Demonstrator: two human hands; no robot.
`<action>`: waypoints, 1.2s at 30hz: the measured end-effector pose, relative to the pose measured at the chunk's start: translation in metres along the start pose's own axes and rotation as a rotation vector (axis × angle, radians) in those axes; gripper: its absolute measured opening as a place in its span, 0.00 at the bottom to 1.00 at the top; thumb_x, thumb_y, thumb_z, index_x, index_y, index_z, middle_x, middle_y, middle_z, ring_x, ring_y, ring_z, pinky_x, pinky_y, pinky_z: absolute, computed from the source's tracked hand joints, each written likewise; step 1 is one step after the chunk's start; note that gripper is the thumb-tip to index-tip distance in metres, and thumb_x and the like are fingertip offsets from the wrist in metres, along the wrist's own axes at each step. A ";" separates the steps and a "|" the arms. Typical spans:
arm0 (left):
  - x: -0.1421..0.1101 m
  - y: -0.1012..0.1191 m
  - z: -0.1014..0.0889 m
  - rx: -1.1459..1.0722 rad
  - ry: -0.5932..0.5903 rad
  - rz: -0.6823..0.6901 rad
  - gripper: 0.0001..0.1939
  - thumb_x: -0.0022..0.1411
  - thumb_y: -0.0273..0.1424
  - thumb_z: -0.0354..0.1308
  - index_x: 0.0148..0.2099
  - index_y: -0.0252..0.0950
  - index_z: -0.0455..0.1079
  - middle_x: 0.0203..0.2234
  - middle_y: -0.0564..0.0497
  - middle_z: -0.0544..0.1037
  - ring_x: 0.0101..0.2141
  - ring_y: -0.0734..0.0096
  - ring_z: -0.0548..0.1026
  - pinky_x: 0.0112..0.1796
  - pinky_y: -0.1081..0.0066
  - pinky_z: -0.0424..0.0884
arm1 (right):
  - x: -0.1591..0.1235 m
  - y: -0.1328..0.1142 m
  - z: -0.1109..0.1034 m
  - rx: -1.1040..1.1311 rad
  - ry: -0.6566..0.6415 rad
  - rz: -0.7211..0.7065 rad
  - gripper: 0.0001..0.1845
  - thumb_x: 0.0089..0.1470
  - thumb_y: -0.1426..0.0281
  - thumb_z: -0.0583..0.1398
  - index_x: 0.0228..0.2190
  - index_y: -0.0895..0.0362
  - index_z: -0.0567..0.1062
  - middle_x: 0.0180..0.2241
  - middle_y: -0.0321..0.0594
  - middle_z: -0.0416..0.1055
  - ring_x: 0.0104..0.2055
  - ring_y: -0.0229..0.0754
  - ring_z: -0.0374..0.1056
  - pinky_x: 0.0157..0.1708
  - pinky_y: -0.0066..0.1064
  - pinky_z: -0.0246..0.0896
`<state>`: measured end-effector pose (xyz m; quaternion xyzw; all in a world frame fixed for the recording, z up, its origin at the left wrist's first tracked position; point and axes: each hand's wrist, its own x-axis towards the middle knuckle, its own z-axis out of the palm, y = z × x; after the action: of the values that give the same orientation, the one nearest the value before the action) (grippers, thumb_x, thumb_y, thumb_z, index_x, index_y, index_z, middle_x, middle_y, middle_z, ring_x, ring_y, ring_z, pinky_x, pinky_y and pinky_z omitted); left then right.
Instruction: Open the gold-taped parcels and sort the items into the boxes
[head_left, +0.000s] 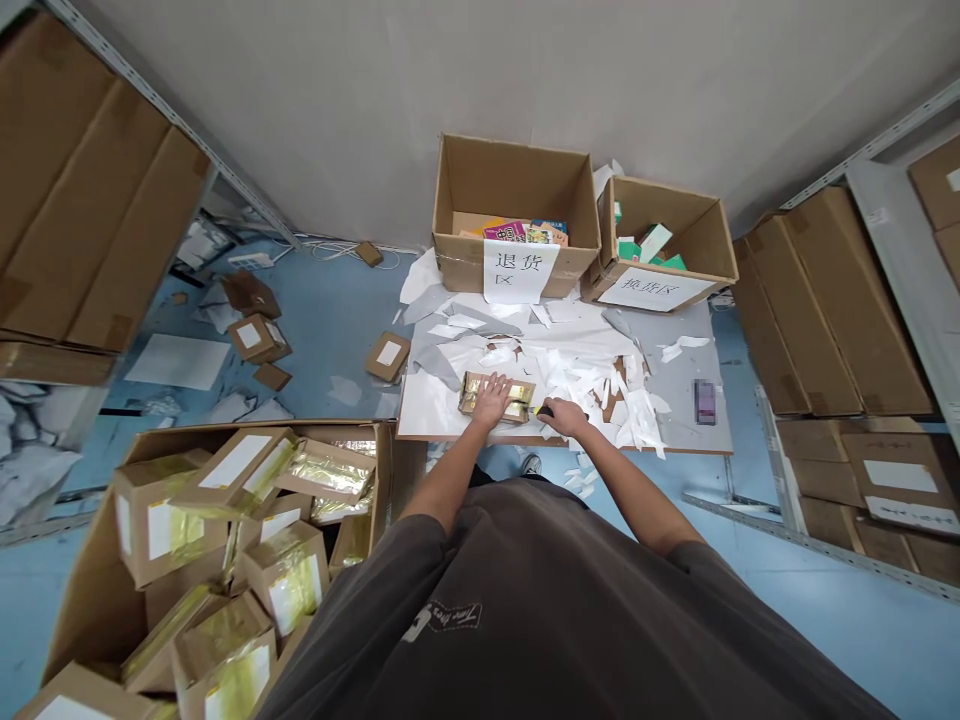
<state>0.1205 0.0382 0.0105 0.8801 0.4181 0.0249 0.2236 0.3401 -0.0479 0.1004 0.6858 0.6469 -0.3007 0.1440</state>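
Dark shirt [555,600] foremost; near the front-left corner of the table [679,400], one taped parcel [519,393] under the left hand [492,401], fingers slightly spread. Right hand [564,416] curls round one cutter [544,410]. Two cartons [463,264] line the back edge.

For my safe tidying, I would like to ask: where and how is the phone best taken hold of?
The phone is probably best gripped across its two long sides, near the middle, coming from above. It lies flat on the table, so the underside offers little to hook, while the narrow width should suit thumb and fingers. The paper scraps lie to its left.
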 end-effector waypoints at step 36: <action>-0.002 0.001 0.004 -0.042 0.036 -0.045 0.27 0.72 0.36 0.57 0.71 0.43 0.65 0.70 0.41 0.67 0.73 0.53 0.57 0.70 0.46 0.52 | -0.011 0.015 0.036 0.160 0.146 0.194 0.19 0.72 0.53 0.53 0.53 0.53 0.70 0.53 0.50 0.75 0.51 0.52 0.74 0.46 0.35 0.63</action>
<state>0.1209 0.0350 0.0076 0.8650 0.4412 0.0447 0.2349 0.3471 -0.0795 0.0761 0.7745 0.5602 -0.2854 0.0698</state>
